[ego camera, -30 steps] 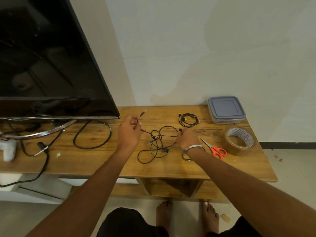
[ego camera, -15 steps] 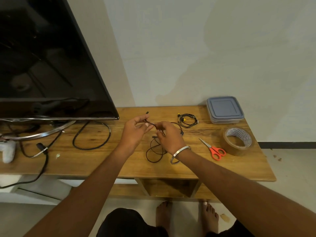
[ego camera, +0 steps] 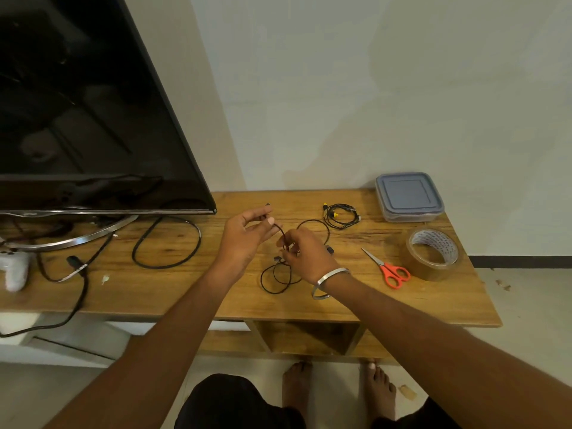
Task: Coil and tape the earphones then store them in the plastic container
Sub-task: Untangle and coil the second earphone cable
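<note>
At frame centre, your left hand (ego camera: 244, 239) and right hand (ego camera: 305, 253) each pinch the black earphones (ego camera: 278, 275) above the surface (ego camera: 173, 289).

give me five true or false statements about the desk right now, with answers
1. The plastic container has its lid on. True.
2. The scissors lie between the tape roll and the right hand. True.
3. The left hand rests flat on the desk. False: it is raised and pinches the black earphone cable.
4. The second earphone set with yellow tips is already inside the container. False: it lies coiled on the desk, left of the container.
5. Both hands hold the same black cable. True.
</note>
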Motion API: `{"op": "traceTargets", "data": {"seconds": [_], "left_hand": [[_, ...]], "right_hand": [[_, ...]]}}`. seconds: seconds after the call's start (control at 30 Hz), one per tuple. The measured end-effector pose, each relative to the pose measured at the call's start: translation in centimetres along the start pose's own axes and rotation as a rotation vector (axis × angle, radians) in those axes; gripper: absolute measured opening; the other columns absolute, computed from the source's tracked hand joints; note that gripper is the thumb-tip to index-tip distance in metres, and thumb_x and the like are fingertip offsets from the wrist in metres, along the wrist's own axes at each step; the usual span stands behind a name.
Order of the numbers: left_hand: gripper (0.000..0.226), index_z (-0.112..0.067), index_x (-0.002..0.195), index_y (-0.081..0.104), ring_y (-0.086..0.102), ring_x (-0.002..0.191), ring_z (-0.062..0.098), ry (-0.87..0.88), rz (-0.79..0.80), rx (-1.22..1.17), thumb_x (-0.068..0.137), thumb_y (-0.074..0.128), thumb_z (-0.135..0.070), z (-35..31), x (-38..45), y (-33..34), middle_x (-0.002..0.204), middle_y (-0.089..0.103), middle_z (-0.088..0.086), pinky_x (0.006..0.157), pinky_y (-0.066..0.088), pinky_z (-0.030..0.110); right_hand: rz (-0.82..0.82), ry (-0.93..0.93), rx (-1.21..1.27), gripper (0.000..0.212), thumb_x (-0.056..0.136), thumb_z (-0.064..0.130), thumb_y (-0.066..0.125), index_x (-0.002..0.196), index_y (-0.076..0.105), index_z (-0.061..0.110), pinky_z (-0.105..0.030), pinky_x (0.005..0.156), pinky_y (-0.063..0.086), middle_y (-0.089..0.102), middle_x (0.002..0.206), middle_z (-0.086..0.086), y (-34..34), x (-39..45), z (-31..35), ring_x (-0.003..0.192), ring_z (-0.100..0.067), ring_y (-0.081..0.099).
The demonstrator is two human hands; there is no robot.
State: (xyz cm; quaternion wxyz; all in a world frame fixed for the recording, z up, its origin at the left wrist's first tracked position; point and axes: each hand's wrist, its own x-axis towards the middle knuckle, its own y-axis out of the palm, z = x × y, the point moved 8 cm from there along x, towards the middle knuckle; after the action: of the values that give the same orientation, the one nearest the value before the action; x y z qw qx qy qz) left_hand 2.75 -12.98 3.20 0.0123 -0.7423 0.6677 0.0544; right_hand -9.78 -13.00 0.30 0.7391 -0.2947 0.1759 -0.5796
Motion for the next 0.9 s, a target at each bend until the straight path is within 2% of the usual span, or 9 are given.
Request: {"op": "traceTargets", "data": {"seconds": [0.07, 0.17, 0.27, 0.33, 0.43, 0.53, 0.6, 0.73, 0.9], "left_hand": [[0.037, -0.010, 0.126, 0.059, 0.072, 0.093, 0.018, 0.004, 0.009, 0.030, 0.092, 0.058, 0.005, -0.1, 0.1, -0.1, 0.113, 0.061, 0.009, 0.078, 0.057, 0.020], [0.064, -0.024, 0.146, 0.035, 0.069, 0.098, 0.018, 0.017, 0.022, 0.191, 0.092, 0.058, 0.004, 0.5, 0.3, -0.7, 0.111, 0.063, 0.004, 0.082, 0.059, 0.027], [0.080, -0.023, 0.153, 0.016, 0.066, 0.102, 0.020, -0.062, -0.008, 0.391, 0.090, 0.061, 0.000, 2.7, 0.3, -1.4, 0.110, 0.064, 0.001, 0.088, 0.057, 0.040], [0.076, -0.017, 0.152, 0.018, 0.067, 0.100, 0.022, -0.108, 0.017, 0.398, 0.091, 0.061, -0.003, 4.0, -0.1, -1.2, 0.110, 0.063, 0.004, 0.082, 0.059, 0.038], [0.062, -0.015, 0.146, 0.031, 0.064, 0.095, 0.014, -0.134, 0.118, 0.388, 0.093, 0.063, -0.012, 4.8, -1.2, 0.2, 0.115, 0.063, 0.007, 0.069, 0.054, 0.023], [0.052, -0.017, 0.140, 0.040, 0.062, 0.098, 0.014, -0.148, 0.133, 0.374, 0.093, 0.063, -0.018, 5.1, -1.4, 1.1, 0.119, 0.063, 0.008, 0.071, 0.051, 0.022], [0.047, -0.016, 0.135, 0.044, 0.064, 0.091, 0.013, -0.158, 0.125, 0.338, 0.092, 0.065, -0.015, 5.1, -1.5, 1.3, 0.117, 0.064, 0.009, 0.068, 0.051, 0.023], [0.050, -0.019, 0.132, 0.048, 0.069, 0.079, 0.012, -0.097, 0.203, 0.294, 0.089, 0.064, 0.000, 4.5, -1.8, 1.7, 0.117, 0.061, 0.011, 0.061, 0.056, 0.022], [0.055, -0.020, 0.134, 0.054, 0.066, 0.070, 0.012, -0.060, 0.272, 0.239, 0.090, 0.053, 0.014, 4.0, -2.2, 2.3, 0.124, 0.057, -0.002, 0.060, 0.056, 0.022]], "right_hand": [[-0.033, 0.071, 0.081, 0.014, 0.088, 0.003, 0.057, 0.091, 0.067, 0.012, -0.024, 0.077, 0.046, 0.064, 0.094, -0.002, -0.1, 0.1, -0.8, 0.083, -0.013, 0.057], [-0.036, 0.199, 0.359, 0.016, 0.089, -0.003, 0.054, 0.087, 0.063, 0.009, -0.028, 0.083, 0.053, 0.067, 0.089, 0.000, -0.1, 0.1, -2.3, 0.087, -0.015, 0.063], [-0.059, 0.260, 0.578, 0.016, 0.091, -0.005, 0.051, 0.092, 0.062, 0.007, -0.021, 0.072, 0.055, 0.065, 0.081, 0.002, -0.6, 0.0, -3.0, 0.080, -0.015, 0.064], [-0.053, 0.277, 0.676, 0.016, 0.093, -0.004, 0.048, 0.096, 0.060, 0.005, -0.019, 0.064, 0.056, 0.065, 0.080, -0.004, -0.7, -0.1, -3.1, 0.076, -0.014, 0.064], [-0.024, 0.315, 0.785, 0.013, 0.096, -0.002, 0.045, 0.101, 0.055, 0.005, -0.026, 0.063, 0.059, 0.066, 0.081, -0.009, -0.3, -0.3, -3.2, 0.075, -0.019, 0.065], [-0.022, 0.351, 0.825, 0.011, 0.097, 0.001, 0.043, 0.097, 0.051, 0.007, -0.035, 0.062, 0.060, 0.065, 0.084, -0.013, 0.1, -0.5, -3.4, 0.071, -0.026, 0.066], [-0.016, 0.368, 0.851, 0.010, 0.098, 0.002, 0.042, 0.097, 0.050, 0.007, -0.041, 0.064, 0.060, 0.065, 0.087, -0.015, 0.3, -0.5, -3.5, 0.071, -0.030, 0.066], [-0.018, 0.380, 0.852, 0.013, 0.097, 0.002, 0.042, 0.093, 0.051, 0.010, -0.036, 0.065, 0.060, 0.065, 0.088, -0.014, 0.4, -0.5, -3.8, 0.074, -0.026, 0.067], [-0.040, 0.287, 0.689, 0.014, 0.093, 0.005, 0.054, 0.088, 0.062, 0.016, -0.035, 0.080, 0.058, 0.066, 0.098, -0.011, -0.1, -0.4, -3.4, 0.091, -0.021, 0.064]]}}
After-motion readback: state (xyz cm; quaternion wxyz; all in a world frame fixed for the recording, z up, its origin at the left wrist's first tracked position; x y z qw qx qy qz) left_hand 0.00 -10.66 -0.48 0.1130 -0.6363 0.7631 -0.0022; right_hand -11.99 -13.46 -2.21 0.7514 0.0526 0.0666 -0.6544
